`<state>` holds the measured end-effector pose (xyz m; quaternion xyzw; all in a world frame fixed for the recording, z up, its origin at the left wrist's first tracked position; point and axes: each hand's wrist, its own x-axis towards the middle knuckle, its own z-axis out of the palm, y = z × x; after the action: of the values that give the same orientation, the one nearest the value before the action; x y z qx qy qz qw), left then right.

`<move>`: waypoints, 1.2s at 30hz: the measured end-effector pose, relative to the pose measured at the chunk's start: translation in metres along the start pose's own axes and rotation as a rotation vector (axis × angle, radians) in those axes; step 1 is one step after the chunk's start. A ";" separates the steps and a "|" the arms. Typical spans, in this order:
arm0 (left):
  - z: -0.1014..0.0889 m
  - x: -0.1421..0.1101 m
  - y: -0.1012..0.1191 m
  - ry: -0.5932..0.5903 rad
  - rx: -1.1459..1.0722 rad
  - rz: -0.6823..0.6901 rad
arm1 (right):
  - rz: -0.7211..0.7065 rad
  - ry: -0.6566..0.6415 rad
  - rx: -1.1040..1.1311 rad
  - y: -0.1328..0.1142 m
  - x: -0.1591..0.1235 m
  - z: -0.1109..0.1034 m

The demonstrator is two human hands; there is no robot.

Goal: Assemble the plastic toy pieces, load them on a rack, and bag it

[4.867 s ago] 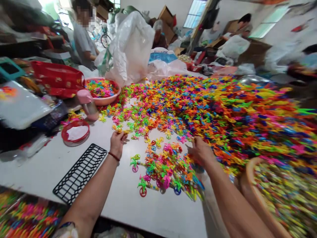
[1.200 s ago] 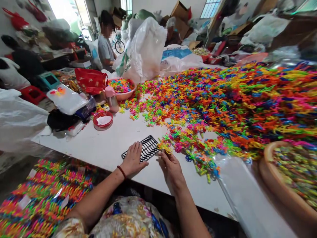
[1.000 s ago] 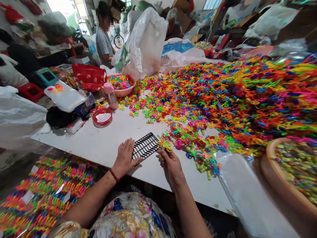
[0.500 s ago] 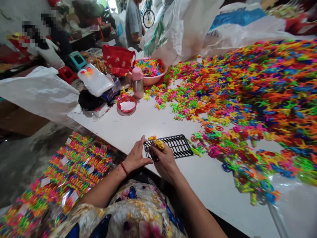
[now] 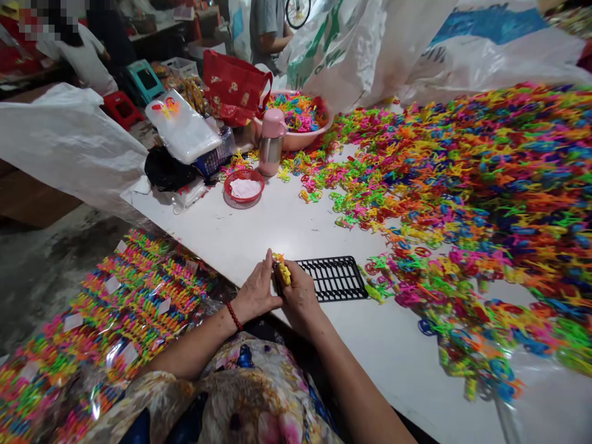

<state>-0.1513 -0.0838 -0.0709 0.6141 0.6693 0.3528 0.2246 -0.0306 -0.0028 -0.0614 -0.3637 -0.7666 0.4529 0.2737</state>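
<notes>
My right hand is closed around a small yellow plastic toy, possibly more than one piece, with orange at its tip. It sits over the left end of a black slotted plastic rack lying flat on the white table. Close on its left is my left hand, fingers straight and thumb apart, beside that same rack end. Whether the left fingers touch the rack or the toy is hidden behind my right hand. Green and yellow toy pieces lie at the rack's right end.
A large heap of colourful plastic toys covers the right side. Behind stand a pink-lidded flask, a red basket, a pink basin and a red bag. Bagged toys lie lower left. Co-workers are at the back.
Both hands have come from the toy heap to the rack, now in front of me. My right hand has moved from the rack's right end to its left with the yellow toy. The view has turned left.
</notes>
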 end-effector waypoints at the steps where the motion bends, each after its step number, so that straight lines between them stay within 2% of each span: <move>1: 0.000 0.000 0.000 0.005 0.007 -0.003 | -0.027 -0.006 -0.030 -0.001 0.000 -0.001; 5: -0.002 -0.001 -0.003 0.003 -0.002 -0.006 | -0.087 0.015 -0.068 -0.003 0.001 -0.001; 10: -0.015 -0.001 -0.004 -0.048 -0.121 0.042 | -0.136 0.038 -0.117 0.002 0.003 0.003; 14: -0.016 0.010 0.011 0.097 -0.083 0.141 | -0.159 0.029 -0.123 0.007 0.000 0.003; 19: 0.001 0.032 0.029 0.303 0.032 0.269 | -0.122 0.037 -0.092 0.014 0.001 0.007; 22: 0.007 0.040 0.028 0.361 0.063 0.280 | -0.061 0.072 -0.063 0.014 0.001 0.012; 24: 0.007 0.042 0.027 0.364 0.091 0.287 | -0.092 0.057 -0.048 0.011 0.000 0.009; 27: 0.004 0.041 0.027 0.342 0.119 0.302 | -0.199 0.070 -0.084 0.008 -0.006 -0.016; 29: 0.002 0.039 0.029 0.337 0.122 0.306 | -0.204 0.187 -0.221 0.013 -0.013 -0.049; 32: -0.001 0.036 0.036 0.399 0.139 0.308 | -0.065 0.386 -0.579 0.030 -0.022 -0.107; 34: -0.001 0.033 0.039 0.419 0.175 0.339 | 0.009 0.398 -0.789 0.042 -0.026 -0.137; 36: 0.001 0.032 0.040 0.367 0.227 0.392 | 0.056 0.342 -0.910 0.051 -0.029 -0.153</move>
<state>-0.1284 -0.0521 -0.0370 0.6787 0.6027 0.4173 -0.0429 0.1165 0.0654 -0.0421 -0.5363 -0.8207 0.0126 0.1968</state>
